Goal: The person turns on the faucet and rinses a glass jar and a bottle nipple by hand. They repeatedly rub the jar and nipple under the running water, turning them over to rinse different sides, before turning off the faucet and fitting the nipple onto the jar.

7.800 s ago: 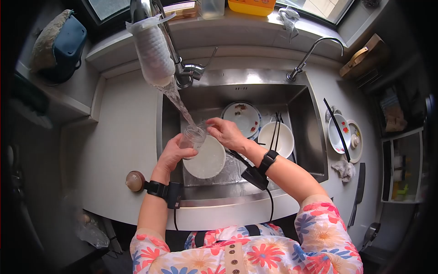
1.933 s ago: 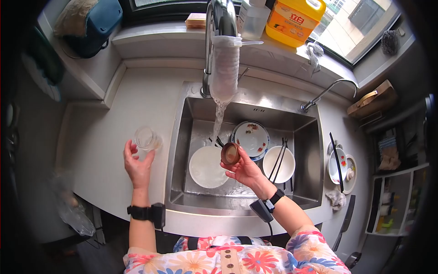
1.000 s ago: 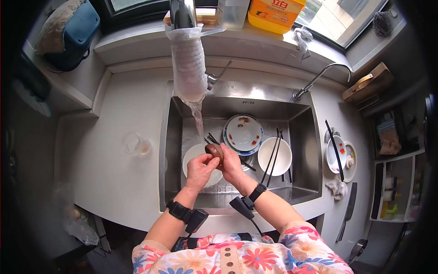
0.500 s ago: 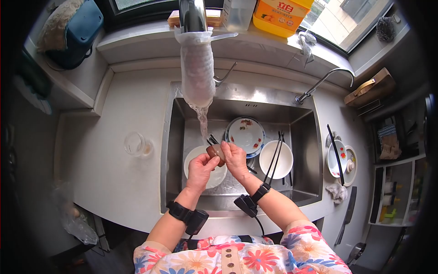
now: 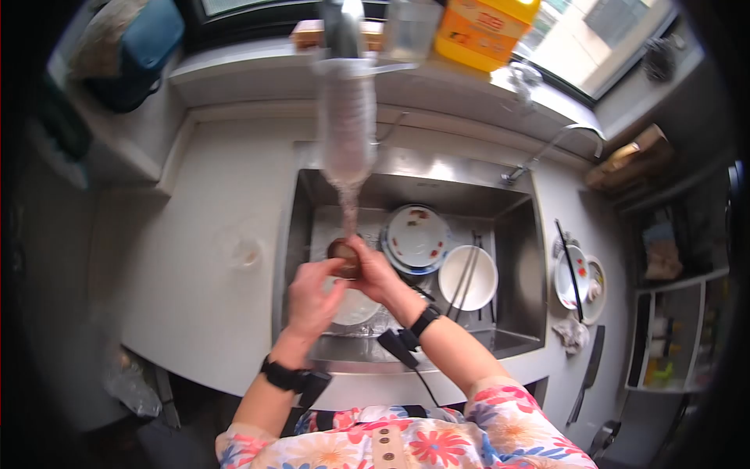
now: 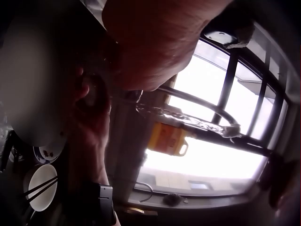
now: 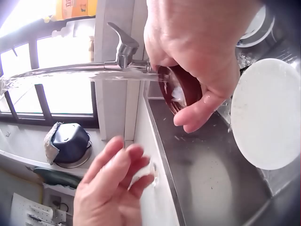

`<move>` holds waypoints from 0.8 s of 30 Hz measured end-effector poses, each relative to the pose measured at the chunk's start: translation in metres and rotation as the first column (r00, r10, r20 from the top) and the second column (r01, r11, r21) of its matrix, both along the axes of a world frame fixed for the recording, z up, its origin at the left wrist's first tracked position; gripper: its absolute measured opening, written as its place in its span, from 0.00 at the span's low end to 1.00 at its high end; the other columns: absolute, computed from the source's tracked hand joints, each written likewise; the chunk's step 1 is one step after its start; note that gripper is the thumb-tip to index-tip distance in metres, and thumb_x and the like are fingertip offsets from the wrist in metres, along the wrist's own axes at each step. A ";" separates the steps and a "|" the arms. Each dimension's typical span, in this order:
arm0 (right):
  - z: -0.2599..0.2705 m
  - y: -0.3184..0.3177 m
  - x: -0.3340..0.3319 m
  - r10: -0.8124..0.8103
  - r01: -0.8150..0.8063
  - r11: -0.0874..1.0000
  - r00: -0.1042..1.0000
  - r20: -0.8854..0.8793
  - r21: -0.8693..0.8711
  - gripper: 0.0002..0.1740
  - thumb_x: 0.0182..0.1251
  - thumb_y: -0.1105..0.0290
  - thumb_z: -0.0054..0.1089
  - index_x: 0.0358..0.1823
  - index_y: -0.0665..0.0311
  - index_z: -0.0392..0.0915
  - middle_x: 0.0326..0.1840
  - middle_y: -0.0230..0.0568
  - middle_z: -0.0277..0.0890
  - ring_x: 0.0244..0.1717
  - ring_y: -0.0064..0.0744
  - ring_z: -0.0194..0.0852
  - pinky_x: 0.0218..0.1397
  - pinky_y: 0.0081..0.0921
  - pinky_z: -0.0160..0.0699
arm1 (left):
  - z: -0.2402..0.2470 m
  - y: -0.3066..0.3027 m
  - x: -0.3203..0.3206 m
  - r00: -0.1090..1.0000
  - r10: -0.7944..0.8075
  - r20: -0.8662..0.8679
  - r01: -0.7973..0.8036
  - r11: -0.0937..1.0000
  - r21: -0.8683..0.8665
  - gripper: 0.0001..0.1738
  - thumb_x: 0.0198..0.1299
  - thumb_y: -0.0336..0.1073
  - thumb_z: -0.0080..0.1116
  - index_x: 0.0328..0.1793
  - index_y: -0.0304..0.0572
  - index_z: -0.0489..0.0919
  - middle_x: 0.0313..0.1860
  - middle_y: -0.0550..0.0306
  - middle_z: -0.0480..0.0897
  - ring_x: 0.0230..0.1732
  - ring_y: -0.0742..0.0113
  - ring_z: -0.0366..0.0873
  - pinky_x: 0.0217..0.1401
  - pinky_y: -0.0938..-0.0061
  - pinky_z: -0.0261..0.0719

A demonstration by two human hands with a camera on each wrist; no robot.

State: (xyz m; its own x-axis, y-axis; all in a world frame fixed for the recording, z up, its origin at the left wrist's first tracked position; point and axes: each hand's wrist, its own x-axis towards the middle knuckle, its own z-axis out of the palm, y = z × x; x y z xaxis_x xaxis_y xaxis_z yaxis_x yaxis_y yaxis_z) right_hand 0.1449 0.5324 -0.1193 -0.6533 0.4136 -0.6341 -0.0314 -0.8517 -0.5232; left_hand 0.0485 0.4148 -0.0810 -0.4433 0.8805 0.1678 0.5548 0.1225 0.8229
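The right hand (image 7: 197, 47) grips a brown lid (image 7: 190, 89) hollow-side to the water (image 7: 103, 75), presumably for rinsing; the left hand (image 7: 113, 188) is loose, empty.

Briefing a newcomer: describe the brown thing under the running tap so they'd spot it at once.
Find the steel sink. Above its left part, the right hand holds a small, hollow brown piece in the running water. Its brown colour sets it apart from the white dishes.

We are seeing a smooth, glossy lid (image 7: 190, 86), a satiny metal sink (image 5: 522, 273), a polished metal tap (image 7: 124, 44), a plastic jug (image 5: 478, 39), a smooth tabletop (image 5: 215, 187) and a matt cloth sleeve (image 5: 519, 418).
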 end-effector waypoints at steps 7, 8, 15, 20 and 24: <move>-0.020 -0.001 -0.005 -0.022 0.005 0.984 0.995 -0.096 -0.180 0.30 0.70 0.38 0.39 0.57 0.54 0.69 0.43 0.37 0.77 0.37 0.42 0.83 0.25 0.25 0.82 | -0.016 -0.089 -0.095 0.843 0.450 0.296 -0.502 0.856 0.128 0.17 0.57 0.23 0.57 0.54 0.39 0.77 0.45 0.59 0.78 0.43 0.72 0.75 0.47 0.78 0.74; -0.031 -0.002 -0.005 -0.032 -0.001 0.980 0.986 -0.163 -0.201 0.28 0.69 0.40 0.44 0.56 0.53 0.69 0.43 0.36 0.77 0.37 0.38 0.83 0.24 0.24 0.82 | -0.013 -0.092 -0.101 0.817 0.514 0.260 -0.554 0.826 0.108 0.20 0.57 0.23 0.58 0.57 0.39 0.75 0.48 0.57 0.77 0.46 0.71 0.73 0.48 0.77 0.74; -0.029 -0.016 0.010 0.022 -0.013 0.992 0.997 0.069 -0.124 0.28 0.65 0.43 0.55 0.57 0.55 0.69 0.52 0.35 0.72 0.49 0.32 0.75 0.41 0.38 0.85 | -0.016 -0.058 -0.104 0.830 0.482 0.279 -0.516 0.855 0.057 0.38 0.54 0.26 0.63 0.71 0.41 0.61 0.63 0.52 0.68 0.60 0.63 0.67 0.57 0.71 0.71; -0.027 -0.033 0.033 -0.049 0.065 0.986 0.993 0.104 -0.152 0.26 0.62 0.51 0.62 0.56 0.56 0.71 0.54 0.36 0.70 0.52 0.32 0.70 0.44 0.45 0.85 | -0.055 -0.045 -0.123 0.808 0.389 0.443 -0.489 0.862 0.134 0.40 0.52 0.26 0.68 0.71 0.38 0.60 0.63 0.54 0.68 0.60 0.64 0.68 0.58 0.71 0.71; -0.017 -0.024 0.036 -0.047 0.064 0.988 0.992 0.119 -0.143 0.29 0.64 0.48 0.59 0.59 0.57 0.68 0.55 0.39 0.69 0.53 0.35 0.71 0.47 0.47 0.83 | -0.037 -0.034 -0.117 0.819 0.423 0.388 -0.501 0.857 0.123 0.40 0.49 0.27 0.71 0.68 0.36 0.64 0.59 0.56 0.70 0.53 0.68 0.71 0.56 0.75 0.74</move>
